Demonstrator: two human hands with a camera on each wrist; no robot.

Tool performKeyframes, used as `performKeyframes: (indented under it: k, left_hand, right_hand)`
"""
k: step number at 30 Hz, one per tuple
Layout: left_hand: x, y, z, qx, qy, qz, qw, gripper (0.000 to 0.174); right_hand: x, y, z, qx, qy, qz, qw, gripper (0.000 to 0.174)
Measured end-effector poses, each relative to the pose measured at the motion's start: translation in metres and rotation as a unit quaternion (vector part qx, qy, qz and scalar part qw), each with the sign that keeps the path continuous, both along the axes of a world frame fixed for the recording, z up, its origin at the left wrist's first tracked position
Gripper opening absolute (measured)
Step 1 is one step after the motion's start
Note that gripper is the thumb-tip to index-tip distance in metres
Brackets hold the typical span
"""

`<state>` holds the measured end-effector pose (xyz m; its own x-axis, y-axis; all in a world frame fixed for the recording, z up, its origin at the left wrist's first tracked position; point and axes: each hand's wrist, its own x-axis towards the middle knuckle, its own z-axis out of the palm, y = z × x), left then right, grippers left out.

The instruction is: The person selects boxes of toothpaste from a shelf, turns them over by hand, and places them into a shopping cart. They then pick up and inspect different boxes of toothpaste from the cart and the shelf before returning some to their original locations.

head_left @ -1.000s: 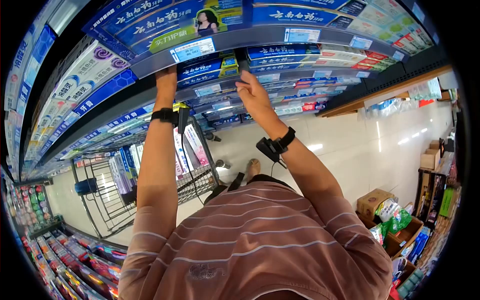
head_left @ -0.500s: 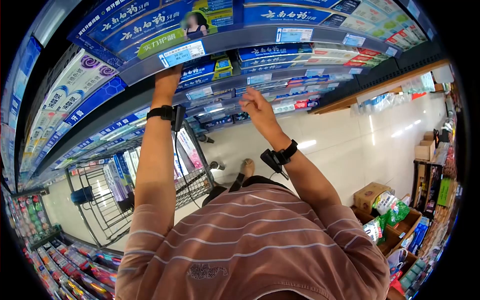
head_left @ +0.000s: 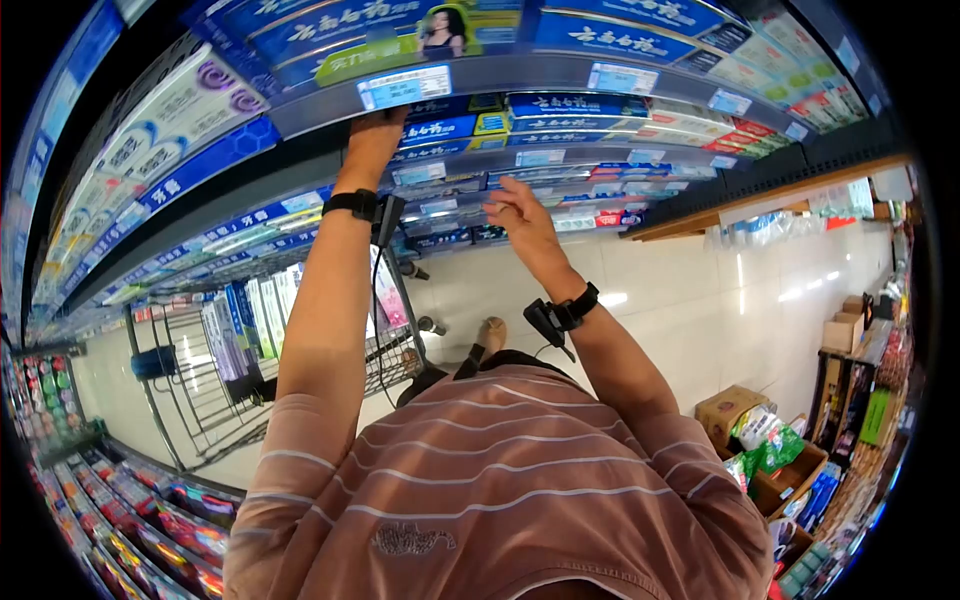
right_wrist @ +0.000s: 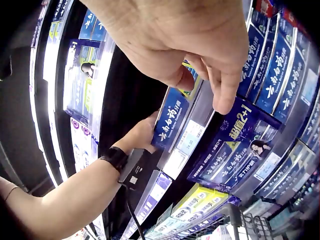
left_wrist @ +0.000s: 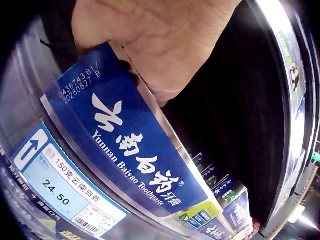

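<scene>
My left hand (head_left: 372, 142) reaches into a dark shelf bay, at the left end of blue Yunnan Baiyao toothpaste boxes (head_left: 435, 130). In the left wrist view, the heel of that hand (left_wrist: 165, 42) lies against the end and edge of the front toothpaste box (left_wrist: 127, 127); its fingers are hidden behind. From the right wrist, the left hand (right_wrist: 142, 134) shows beside the same box (right_wrist: 170, 120). My right hand (head_left: 525, 225) hovers in front of the lower shelves, fingers loosely bent around nothing.
A price tag (left_wrist: 62, 187) marked 24.50 is on the shelf edge below the box. More toothpaste fills the upper shelf (head_left: 620, 40). A wire cart (head_left: 190, 400) with upright boxes stands at lower left. Cartons (head_left: 735, 405) sit on the floor at right.
My right hand has drawn back from the shelf edge. The left hand has shifted right along the shelf, and the gap between the two toothpaste stacks has narrowed.
</scene>
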<state>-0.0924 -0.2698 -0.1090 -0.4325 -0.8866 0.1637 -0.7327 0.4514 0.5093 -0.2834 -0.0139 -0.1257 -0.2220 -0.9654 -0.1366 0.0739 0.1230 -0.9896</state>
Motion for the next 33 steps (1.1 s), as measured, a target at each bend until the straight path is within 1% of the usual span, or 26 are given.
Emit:
performKeyframes:
  k: [1,2,3,4,6,7,9,11,13,15,17,19,21,23,24,25,27,30,33]
  left_hand:
    - [0.002,0.002,0.001,0.011,0.001,-0.003,1.0,0.051]
    - [0.008,0.007,-0.001,-0.1,-0.09,-0.027,0.99,0.052]
    - [0.008,0.005,-0.007,-0.093,0.064,0.007,0.994,0.059]
    - [0.007,0.029,0.013,-0.091,0.148,0.08,0.982,0.064]
    - [0.024,0.057,0.038,-0.104,0.267,0.105,0.952,0.063]
    - [0.036,0.081,0.049,-0.079,0.266,0.155,0.948,0.063]
    - [0.072,0.109,0.045,-0.093,0.304,0.154,0.936,0.061]
    - [0.12,0.139,0.03,-0.082,0.277,0.198,0.937,0.059]
    - [0.179,0.162,0.002,-0.05,0.251,0.246,0.935,0.059]
    - [0.246,0.185,-0.045,-0.021,0.218,0.308,0.926,0.058]
    - [0.321,0.208,-0.102,-0.023,0.157,0.34,0.927,0.055]
    - [0.378,0.238,-0.117,0.05,0.104,0.38,0.918,0.051]
    - [0.437,0.254,-0.149,0.14,0.077,0.425,0.891,0.05]
    - [0.482,0.262,-0.178,0.111,0.048,0.463,0.878,0.051]
    - [0.503,0.262,-0.18,0.137,0.001,0.447,0.884,0.053]
    - [0.515,0.262,-0.186,0.118,0.031,0.471,0.873,0.051]
    - [0.539,0.254,-0.191,0.139,-0.024,0.461,0.876,0.052]
    - [0.551,0.243,-0.202,0.114,-0.021,0.454,0.884,0.052]
    - [0.557,0.228,-0.218,0.148,-0.036,0.473,0.868,0.055]
  right_hand:
    - [-0.001,0.001,-0.004,-0.016,-0.008,-0.002,1.0,0.046]
    - [-0.003,0.0,-0.009,-0.031,-0.019,0.003,0.999,0.046]
    - [-0.001,-0.001,-0.014,-0.045,-0.034,0.015,0.998,0.047]
    - [0.002,-0.002,-0.011,-0.031,-0.043,0.017,0.998,0.044]
    - [0.008,0.002,0.008,-0.003,-0.045,0.035,0.998,0.039]
    - [0.013,0.003,0.017,0.007,-0.036,0.048,0.998,0.036]
    - [0.028,0.002,0.031,0.044,-0.039,0.08,0.995,0.034]
    - [0.044,0.007,0.032,0.076,-0.034,0.104,0.991,0.031]
    - [0.061,0.005,0.03,0.099,-0.024,0.127,0.987,0.03]
    - [0.076,0.005,0.019,0.112,-0.022,0.162,0.98,0.029]
    - [0.092,0.005,0.015,0.129,-0.014,0.192,0.973,0.029]
    - [0.112,0.007,0.019,0.139,-0.007,0.207,0.968,0.029]
    - [0.13,0.009,0.021,0.149,-0.001,0.219,0.964,0.03]
    - [0.147,0.011,0.02,0.157,0.004,0.226,0.961,0.03]
    - [0.156,0.013,0.022,0.16,0.006,0.226,0.961,0.03]
    - [0.166,0.016,0.024,0.164,0.008,0.225,0.96,0.03]
    - [0.184,0.021,0.026,0.172,0.008,0.225,0.959,0.03]
    - [0.208,0.028,0.022,0.185,0.005,0.224,0.957,0.031]
    - [0.228,0.036,0.017,0.202,0.002,0.218,0.955,0.031]
